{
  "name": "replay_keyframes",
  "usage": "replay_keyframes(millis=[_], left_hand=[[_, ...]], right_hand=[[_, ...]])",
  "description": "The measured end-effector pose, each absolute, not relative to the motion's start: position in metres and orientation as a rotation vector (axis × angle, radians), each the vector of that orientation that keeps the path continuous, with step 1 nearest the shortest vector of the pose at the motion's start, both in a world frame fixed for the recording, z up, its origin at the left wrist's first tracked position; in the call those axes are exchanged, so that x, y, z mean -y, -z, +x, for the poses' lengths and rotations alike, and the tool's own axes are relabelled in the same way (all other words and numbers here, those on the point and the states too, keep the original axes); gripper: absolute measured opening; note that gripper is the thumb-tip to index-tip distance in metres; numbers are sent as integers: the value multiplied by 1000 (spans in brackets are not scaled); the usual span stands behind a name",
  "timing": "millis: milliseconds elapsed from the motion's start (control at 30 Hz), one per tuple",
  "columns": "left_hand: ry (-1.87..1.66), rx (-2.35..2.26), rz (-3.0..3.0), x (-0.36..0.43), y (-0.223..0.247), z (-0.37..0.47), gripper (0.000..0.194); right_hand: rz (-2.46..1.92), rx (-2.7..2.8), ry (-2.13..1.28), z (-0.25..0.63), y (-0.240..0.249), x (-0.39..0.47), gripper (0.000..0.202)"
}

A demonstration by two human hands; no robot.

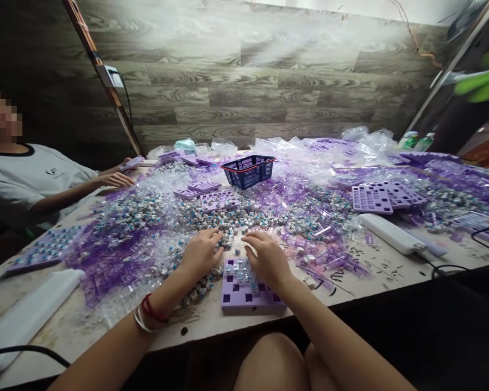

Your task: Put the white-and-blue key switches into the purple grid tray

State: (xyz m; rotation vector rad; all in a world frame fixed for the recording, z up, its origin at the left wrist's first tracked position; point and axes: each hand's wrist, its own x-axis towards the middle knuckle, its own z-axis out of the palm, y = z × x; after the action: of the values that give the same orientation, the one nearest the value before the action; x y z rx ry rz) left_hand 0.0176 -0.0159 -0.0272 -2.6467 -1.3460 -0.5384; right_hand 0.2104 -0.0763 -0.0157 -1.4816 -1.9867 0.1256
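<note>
My left hand [201,252], with a red string and a silver bangle at the wrist, rests over the pile of small white and blue parts [193,220], fingers apart. Just right of it, my right hand [267,258] is above the far right part of a purple tray [236,302], its fingers spread and pointing left. Square holes dot the tray, which lies flat at the table's front edge; clear and bluish pieces [239,271] sit on its far half. Neither hand shows anything held. Between the two hands a small part [237,252] lies on the table.
A blue basket [248,172] stands beyond the pile. Purple trays [372,198] and a white bar-shaped device [391,233] lie to the right, another white device [32,312] at left. Clear and purple plastic pieces [118,269] cover much of the table. A person [52,176] sits at left.
</note>
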Motion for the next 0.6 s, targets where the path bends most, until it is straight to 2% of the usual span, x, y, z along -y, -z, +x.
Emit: replay_keyframes(millis=[167,400,500,600], left_hand=[[465,1221,-2797,16,33,19,28],[561,1304,-2919,12,33,21,26],[598,1524,-2696,13,21,18,18],[428,1741,-2324,12,9,11,20]], right_hand=[[-1540,2128,-170,193,25,64,33],[-1692,1969,-429,190,29,43,15],[-1652,1925,-471,193,32,37,13],[-1610,1878,-460,195,32,38,16]])
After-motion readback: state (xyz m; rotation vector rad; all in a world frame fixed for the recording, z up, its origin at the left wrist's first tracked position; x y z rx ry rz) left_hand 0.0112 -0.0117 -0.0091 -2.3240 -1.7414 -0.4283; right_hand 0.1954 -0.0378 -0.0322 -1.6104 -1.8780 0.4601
